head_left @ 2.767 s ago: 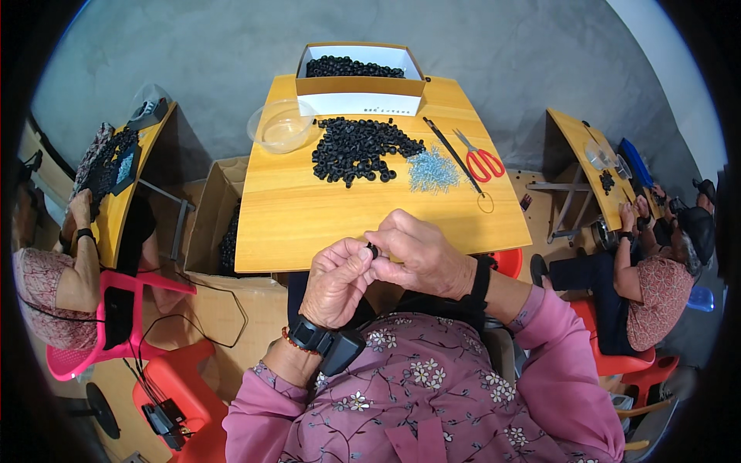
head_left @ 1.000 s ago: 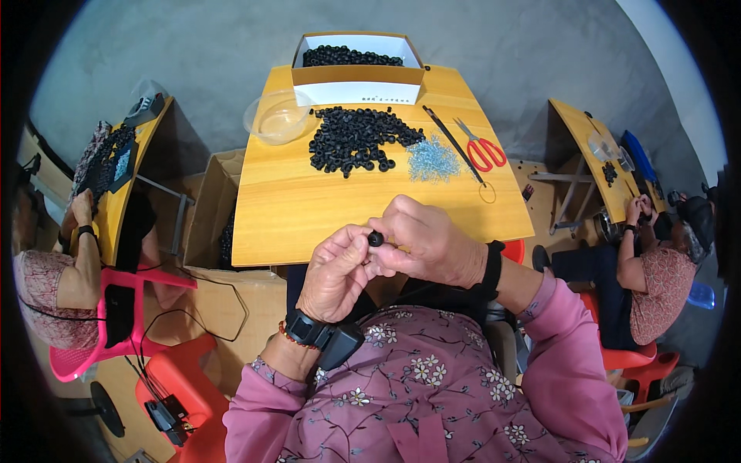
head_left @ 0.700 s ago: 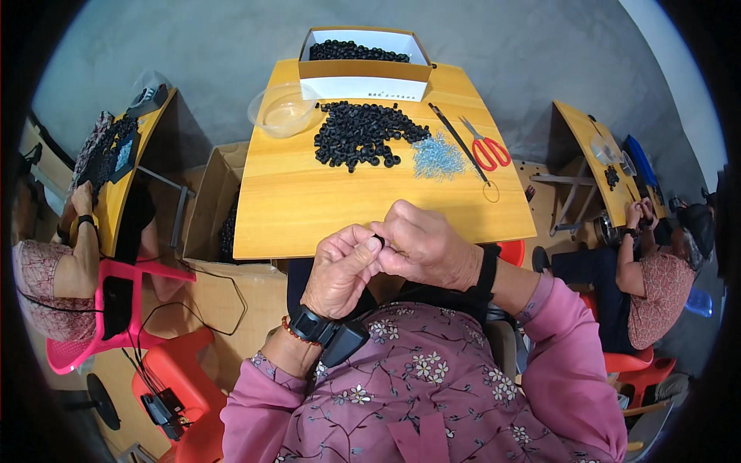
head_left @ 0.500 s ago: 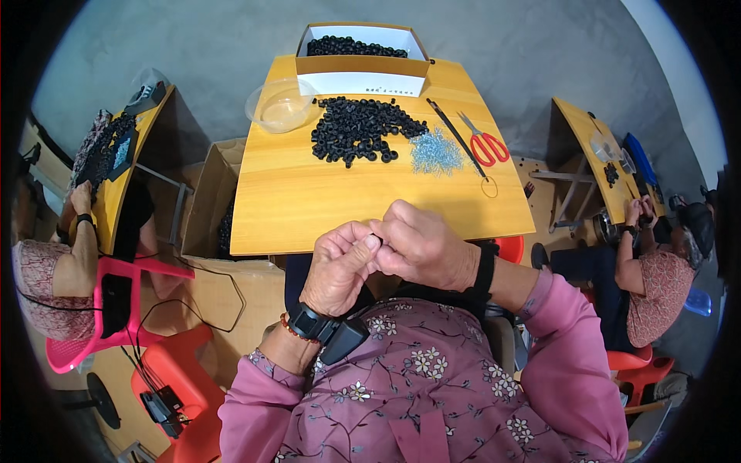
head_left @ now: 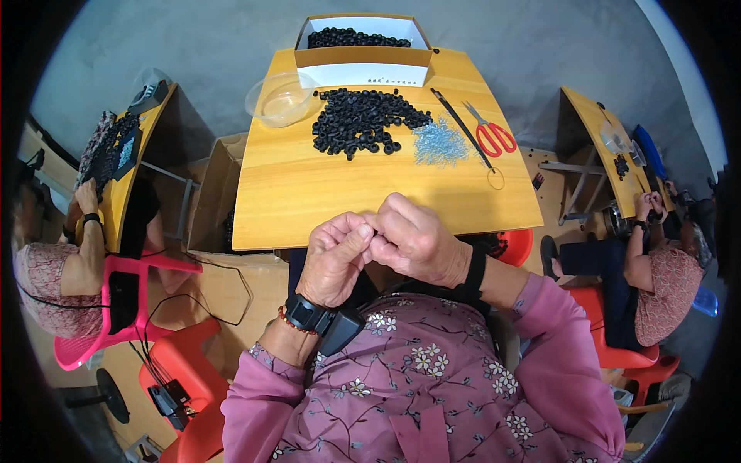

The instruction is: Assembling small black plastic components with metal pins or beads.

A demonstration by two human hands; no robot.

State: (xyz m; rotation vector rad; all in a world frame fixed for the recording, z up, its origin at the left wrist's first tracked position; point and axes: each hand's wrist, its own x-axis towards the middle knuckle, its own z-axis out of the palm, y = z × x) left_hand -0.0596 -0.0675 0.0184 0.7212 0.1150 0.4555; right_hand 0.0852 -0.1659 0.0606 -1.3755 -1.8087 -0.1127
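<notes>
My left hand [head_left: 336, 261] and my right hand [head_left: 418, 245] meet just in front of the table's near edge, both closed in a pinch with fingertips touching. Whatever lies between the fingers is hidden now. Beyond them on the table [head_left: 309, 208] is spread a pile of small black ring-like pieces [head_left: 359, 119]. To its right lies a heap of tiny pale blue, clear pieces [head_left: 440, 143]. Red-handled scissors [head_left: 494, 137] rest farther right, beside a thin black stick [head_left: 461, 125] with a thin loop at its near end.
A clear round bowl [head_left: 282, 100] sits at the table's left edge. Behind the pile stands a white-and-brown box [head_left: 363, 73] of black pieces. A cardboard carton [head_left: 224, 181] is left of the table. Seated people [head_left: 58, 282] work at tables on either side.
The view has shifted slightly, so the table appears a little higher and farther right. A small black piece showed between my fingertips earlier; it is hidden now. My hands remain pinched together.
</notes>
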